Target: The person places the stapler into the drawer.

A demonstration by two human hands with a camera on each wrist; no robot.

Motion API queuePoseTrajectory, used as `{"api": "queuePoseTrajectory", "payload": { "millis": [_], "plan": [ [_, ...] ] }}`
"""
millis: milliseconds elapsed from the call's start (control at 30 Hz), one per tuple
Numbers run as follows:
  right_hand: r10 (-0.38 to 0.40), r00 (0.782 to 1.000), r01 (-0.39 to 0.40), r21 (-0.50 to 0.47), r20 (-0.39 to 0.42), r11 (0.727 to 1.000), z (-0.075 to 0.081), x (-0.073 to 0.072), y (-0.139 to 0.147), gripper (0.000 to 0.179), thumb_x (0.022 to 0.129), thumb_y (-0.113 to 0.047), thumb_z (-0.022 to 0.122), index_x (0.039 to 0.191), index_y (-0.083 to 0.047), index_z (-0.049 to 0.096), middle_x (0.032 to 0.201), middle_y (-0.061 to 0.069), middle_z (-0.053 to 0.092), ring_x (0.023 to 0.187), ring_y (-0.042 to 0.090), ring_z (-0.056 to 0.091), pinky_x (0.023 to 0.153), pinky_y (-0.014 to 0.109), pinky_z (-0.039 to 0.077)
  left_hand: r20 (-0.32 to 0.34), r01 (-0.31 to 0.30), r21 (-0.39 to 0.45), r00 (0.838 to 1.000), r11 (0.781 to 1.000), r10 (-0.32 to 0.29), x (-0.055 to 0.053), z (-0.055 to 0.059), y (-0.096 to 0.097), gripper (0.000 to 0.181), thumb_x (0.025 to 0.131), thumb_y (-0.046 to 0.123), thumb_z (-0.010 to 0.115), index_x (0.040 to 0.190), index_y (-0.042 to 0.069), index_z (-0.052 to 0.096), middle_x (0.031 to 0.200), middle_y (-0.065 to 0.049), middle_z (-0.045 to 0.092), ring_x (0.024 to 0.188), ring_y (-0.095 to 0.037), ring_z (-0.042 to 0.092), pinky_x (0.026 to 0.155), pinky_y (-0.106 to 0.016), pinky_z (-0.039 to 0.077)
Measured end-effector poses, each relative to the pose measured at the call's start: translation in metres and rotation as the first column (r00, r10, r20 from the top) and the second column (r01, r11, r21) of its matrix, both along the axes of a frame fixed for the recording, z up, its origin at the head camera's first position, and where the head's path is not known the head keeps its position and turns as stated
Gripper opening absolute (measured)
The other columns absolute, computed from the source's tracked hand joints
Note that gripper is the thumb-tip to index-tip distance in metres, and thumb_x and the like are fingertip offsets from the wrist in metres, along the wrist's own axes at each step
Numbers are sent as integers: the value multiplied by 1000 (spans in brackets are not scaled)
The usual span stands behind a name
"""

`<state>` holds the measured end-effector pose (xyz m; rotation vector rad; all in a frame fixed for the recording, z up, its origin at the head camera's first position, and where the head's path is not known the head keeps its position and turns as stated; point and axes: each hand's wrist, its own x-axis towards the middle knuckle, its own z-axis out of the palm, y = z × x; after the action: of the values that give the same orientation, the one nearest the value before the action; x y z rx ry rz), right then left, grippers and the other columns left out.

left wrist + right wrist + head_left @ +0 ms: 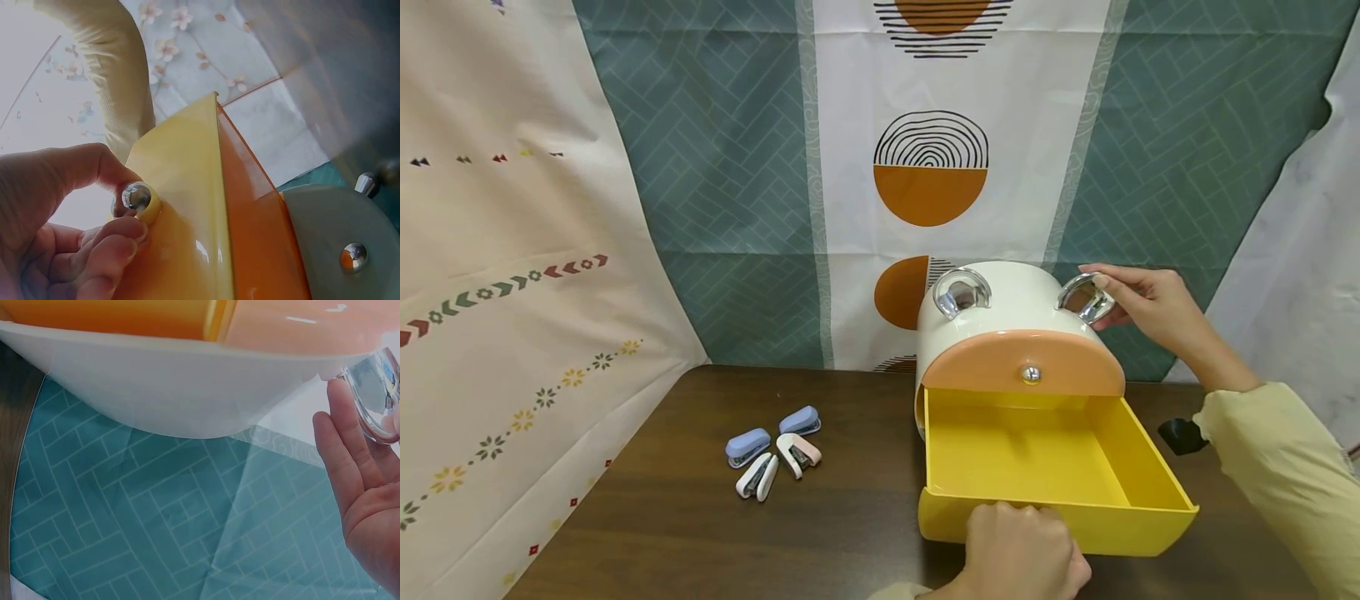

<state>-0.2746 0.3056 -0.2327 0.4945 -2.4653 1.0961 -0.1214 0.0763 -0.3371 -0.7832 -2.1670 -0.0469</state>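
A white round-topped storage box (1022, 292) stands at the right of the table, its yellow drawer (1150, 450) pulled out. The drawer's bare floor shows in the head view. At its front, my left hand (1015, 554) pinches a round silver knob (136, 197) between thumb and fingers, seen in the left wrist view. Above, my right hand (1157, 304) holds the right one of two silver ear-shaped loops (1086, 298) on the box top, thumb on one side. In the right wrist view, two fingers (350, 437) extend beside that loop.
Several small staplers lie on the table left of the box: two blue (748, 447) and two pale ones (757, 477). An orange upper panel (985, 362) with a silver knob sits above the drawer. Patterned cloth (730, 167) hangs behind. A black object (1182, 436) lies near the right sleeve.
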Motion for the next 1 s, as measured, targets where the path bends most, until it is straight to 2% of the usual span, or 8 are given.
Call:
{"api": "queuePoseTrajectory", "payload": {
  "millis": [267,400,500,567,733,867,933,1000],
  "plan": [
    [-13,1000,13,7,9,1000,0,1,2,39,94,-24,48,126,-3,53,79,-20,60,59,10,64,60,16,50,21,14,-36,1000,999,-13,1,2,-7,53,71,53,62,43,22,29,38,11,22,27,-6,20,30,-23,5],
    [-7,1000,7,-6,15,1000,-1,2,3,38,94,-23,48,127,-3,53,80,-20,61,59,10,64,60,17,50,100,144,42,984,989,-147,1,13,-21,47,75,53,63,48,22,41,42,12,26,32,-3,24,33,-16,11],
    [0,1000,0,-13,9,1000,-2,2,4,38,94,-22,48,127,-4,53,80,-18,61,59,9,64,59,18,50,161,257,178,945,950,-286,0,24,-37,35,78,44,65,54,22,53,44,14,36,37,3,27,38,-10,16],
    [1,1000,-1,-13,6,1000,-2,2,4,38,94,-22,48,127,-4,53,80,-18,62,59,9,63,59,18,50,164,325,279,911,904,-378,-2,30,-50,25,78,35,67,59,20,60,48,15,46,40,6,33,43,-5,21],
    [5,1000,-5,-8,7,1000,-2,1,4,38,94,-22,48,127,-4,53,79,-18,61,59,10,63,60,18,51,11,419,420,885,805,-466,-16,37,-86,13,77,21,69,65,15,66,59,10,62,49,4,52,52,-5,37],
    [33,999,-33,-9,6,999,0,0,3,37,94,-22,48,128,-6,52,78,-17,62,59,9,64,59,18,50,17,328,528,918,784,-396,-38,31,-118,6,75,15,70,70,15,67,65,9,64,55,3,55,53,-9,42],
    [46,999,-46,-9,3,999,0,-1,3,37,94,-21,48,128,-7,52,78,-16,62,59,9,64,59,17,50,111,215,577,935,788,-337,-51,23,-135,5,74,14,72,72,15,67,66,10,64,57,4,55,54,-12,44],
    [61,998,-61,-4,1,998,0,-1,3,37,94,-20,48,129,-6,51,79,-16,62,60,9,64,59,17,50,239,79,597,933,798,-271,-65,12,-153,6,74,14,73,74,15,67,67,10,64,58,3,55,55,-15,46]
  ]
}}
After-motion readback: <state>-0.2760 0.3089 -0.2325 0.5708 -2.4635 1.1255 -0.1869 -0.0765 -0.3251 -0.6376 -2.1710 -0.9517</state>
